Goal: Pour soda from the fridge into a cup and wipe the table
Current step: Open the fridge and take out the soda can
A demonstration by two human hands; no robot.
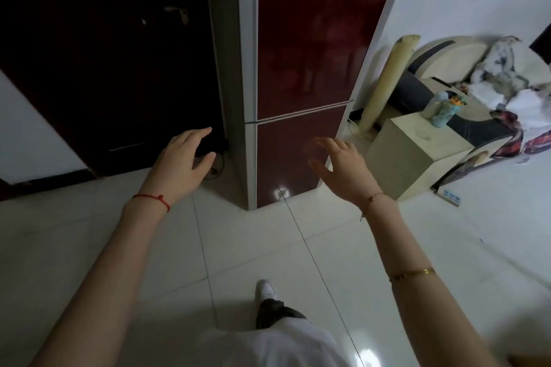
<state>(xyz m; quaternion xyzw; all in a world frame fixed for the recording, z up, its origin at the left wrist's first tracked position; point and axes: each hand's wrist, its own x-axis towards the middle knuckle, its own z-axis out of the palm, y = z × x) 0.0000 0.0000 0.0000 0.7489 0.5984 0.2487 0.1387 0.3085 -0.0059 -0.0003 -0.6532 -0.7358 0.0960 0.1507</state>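
A tall fridge (301, 39) with dark red glossy doors and grey sides stands straight ahead, both doors closed. The seam between upper and lower door runs at about mid height. My left hand (182, 158) is stretched forward, fingers apart and empty, in front of the fridge's left side. My right hand (343, 167) reaches out with spread fingers, empty, just in front of the lower door's right edge. No soda, cup or table is visible.
A dark wooden door (113, 62) with a metal handle is left of the fridge. On the right stand a beige cube stool (414, 152) with a bottle (447, 110), a rolled mat (387, 80) and a cluttered sofa (477, 80). White floor tiles (268, 247) lie underfoot.
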